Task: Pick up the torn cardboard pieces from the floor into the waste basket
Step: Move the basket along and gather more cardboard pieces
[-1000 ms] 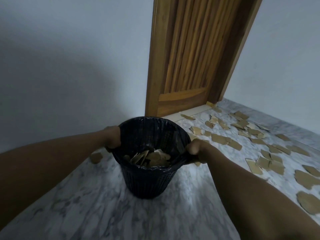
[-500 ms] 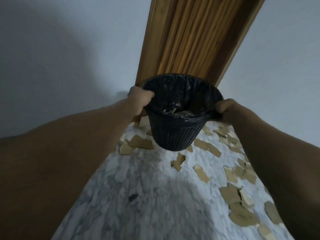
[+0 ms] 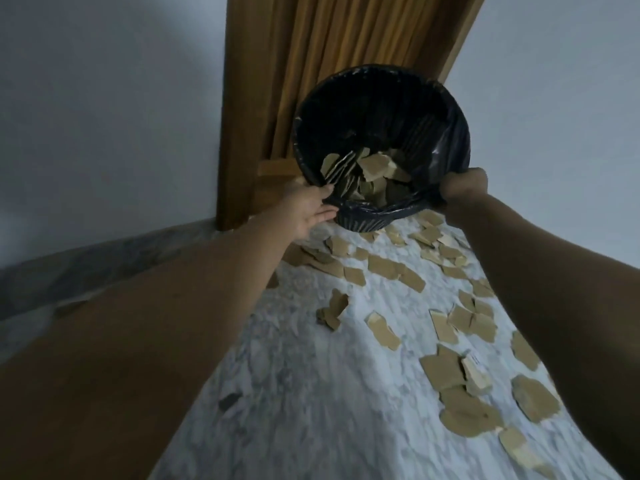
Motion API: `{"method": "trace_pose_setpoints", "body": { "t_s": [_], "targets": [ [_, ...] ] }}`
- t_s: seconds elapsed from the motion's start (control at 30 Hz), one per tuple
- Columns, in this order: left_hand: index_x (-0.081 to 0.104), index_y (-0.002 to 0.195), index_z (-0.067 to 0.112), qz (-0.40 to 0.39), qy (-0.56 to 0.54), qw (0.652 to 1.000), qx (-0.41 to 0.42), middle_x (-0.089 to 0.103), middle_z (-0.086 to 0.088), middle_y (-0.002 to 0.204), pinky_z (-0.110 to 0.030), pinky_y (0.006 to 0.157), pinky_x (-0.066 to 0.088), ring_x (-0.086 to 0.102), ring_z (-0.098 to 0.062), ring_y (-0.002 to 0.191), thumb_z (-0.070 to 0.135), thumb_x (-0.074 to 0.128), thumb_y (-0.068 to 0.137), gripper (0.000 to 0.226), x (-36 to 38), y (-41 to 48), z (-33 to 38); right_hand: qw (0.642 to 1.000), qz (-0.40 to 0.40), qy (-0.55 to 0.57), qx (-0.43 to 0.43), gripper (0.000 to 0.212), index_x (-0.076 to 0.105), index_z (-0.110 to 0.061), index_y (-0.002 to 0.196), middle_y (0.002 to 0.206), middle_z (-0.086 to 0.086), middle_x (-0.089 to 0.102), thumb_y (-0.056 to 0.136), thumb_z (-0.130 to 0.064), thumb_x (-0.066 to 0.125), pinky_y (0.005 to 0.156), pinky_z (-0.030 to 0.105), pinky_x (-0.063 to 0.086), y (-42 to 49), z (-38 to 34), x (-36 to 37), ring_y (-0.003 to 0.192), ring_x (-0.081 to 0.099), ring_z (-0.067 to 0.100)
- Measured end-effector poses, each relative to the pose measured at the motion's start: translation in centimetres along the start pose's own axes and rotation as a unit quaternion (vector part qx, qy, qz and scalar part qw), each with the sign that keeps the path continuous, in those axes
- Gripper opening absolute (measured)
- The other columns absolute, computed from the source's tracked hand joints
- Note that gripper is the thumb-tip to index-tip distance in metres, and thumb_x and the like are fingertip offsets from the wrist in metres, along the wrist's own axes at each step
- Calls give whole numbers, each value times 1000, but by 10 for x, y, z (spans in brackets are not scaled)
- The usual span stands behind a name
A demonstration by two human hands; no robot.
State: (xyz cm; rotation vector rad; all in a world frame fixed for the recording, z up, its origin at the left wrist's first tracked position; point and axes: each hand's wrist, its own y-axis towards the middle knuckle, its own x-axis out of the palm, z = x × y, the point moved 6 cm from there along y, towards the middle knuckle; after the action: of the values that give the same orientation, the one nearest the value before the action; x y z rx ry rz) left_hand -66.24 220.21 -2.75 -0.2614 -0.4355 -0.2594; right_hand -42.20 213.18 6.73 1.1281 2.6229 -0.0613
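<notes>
The black mesh waste basket (image 3: 349,109) with its black liner hangs in the air in front of the door, its mouth tilted toward me. Several torn cardboard pieces (image 3: 375,168) lie inside it. My right hand (image 3: 464,190) grips the rim and liner on the right. My left hand (image 3: 308,213) touches the basket's lower left side with its fingers stretched out straight. Many more brown cardboard pieces (image 3: 446,372) are scattered over the marble floor (image 3: 311,393) below the basket and to the right.
A wooden door (image 3: 329,46) and its frame stand right behind the basket, between white walls. A dark skirting (image 3: 86,265) runs along the left wall. A small dark scrap (image 3: 230,400) lies on the floor at the lower left.
The basket has come up off the floor and tipped its mouth toward me. My left hand has left the rim and now lies straight-fingered against the side; the right still grips.
</notes>
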Motion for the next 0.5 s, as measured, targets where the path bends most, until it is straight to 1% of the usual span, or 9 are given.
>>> {"method": "trace_pose_setpoints", "body": {
  "t_s": [0.03, 0.1, 0.13, 0.2, 0.27, 0.33, 0.4, 0.47, 0.5],
  "targets": [
    [51, 127, 8, -5, -10, 1000, -1, 61, -16, 126, -39, 88, 56, 66, -31, 105, 4, 57, 96, 31, -3, 7, -4, 1000, -12, 8, 3, 32, 51, 0, 123, 106, 13, 58, 91, 4, 49, 41, 38, 56, 10, 9, 5, 80, 64, 32],
    [49, 133, 8, 6, -18, 1000, -6, 58, -17, 132, -40, 92, 55, 63, -32, 113, 1, 58, 95, 39, -10, 20, -13, 999, -35, 24, 11, 39, 52, 3, 125, 111, 17, 59, 87, 11, 44, 45, 37, 55, 30, 25, 21, 77, 63, 33],
    [48, 135, 9, 21, -20, 1000, -6, 56, -16, 135, -40, 94, 55, 62, -32, 115, 0, 57, 95, 42, -15, 29, -16, 998, -50, 26, 11, 39, 52, 2, 125, 109, 16, 59, 88, 11, 44, 49, 39, 56, 39, 32, 32, 77, 63, 33],
    [46, 137, 8, 45, -23, 999, 8, 53, -12, 138, -43, 97, 53, 58, -31, 119, -2, 55, 96, 44, -27, 51, -23, 995, -92, 34, 11, 28, 54, -2, 120, 98, 11, 58, 95, 7, 45, 58, 44, 60, 55, 45, 57, 74, 61, 28],
    [47, 137, 8, 71, -22, 997, 19, 54, -11, 138, -44, 93, 55, 60, -29, 114, -4, 55, 95, 43, -38, 76, -33, 990, -129, 61, 6, 22, 54, -4, 118, 97, 12, 61, 99, 3, 46, 64, 43, 60, 74, 63, 79, 74, 62, 26],
    [47, 136, 9, 104, -16, 994, 16, 54, -12, 136, -48, 92, 55, 61, -30, 110, -4, 55, 95, 44, -44, 100, -48, 984, -146, 96, 12, 30, 50, -6, 127, 114, 18, 60, 98, 3, 45, 66, 39, 56, 99, 89, 100, 85, 62, 30],
    [47, 138, 10, 134, -4, 991, 12, 54, -12, 135, -49, 91, 55, 62, -31, 107, -3, 56, 95, 46, -49, 123, -60, 975, -167, 142, 39, 45, 42, -13, 139, 126, 15, 55, 99, 6, 43, 64, 35, 54, 124, 120, 119, 98, 60, 32],
    [46, 141, 11, 160, 19, 987, 14, 56, -11, 135, -46, 87, 57, 64, -28, 103, -3, 55, 95, 49, -53, 149, -71, 958, -192, 199, 79, 58, 37, -22, 147, 129, 11, 55, 98, 9, 43, 64, 32, 57, 145, 151, 140, 102, 62, 31],
    [45, 142, 11, 164, 24, 986, 16, 57, -11, 135, -44, 84, 58, 64, -27, 102, -3, 55, 96, 50, -53, 162, -76, 952, -199, 213, 91, 64, 35, -24, 150, 128, 9, 56, 97, 10, 44, 69, 33, 59, 154, 166, 148, 102, 63, 30]
  ]
}}
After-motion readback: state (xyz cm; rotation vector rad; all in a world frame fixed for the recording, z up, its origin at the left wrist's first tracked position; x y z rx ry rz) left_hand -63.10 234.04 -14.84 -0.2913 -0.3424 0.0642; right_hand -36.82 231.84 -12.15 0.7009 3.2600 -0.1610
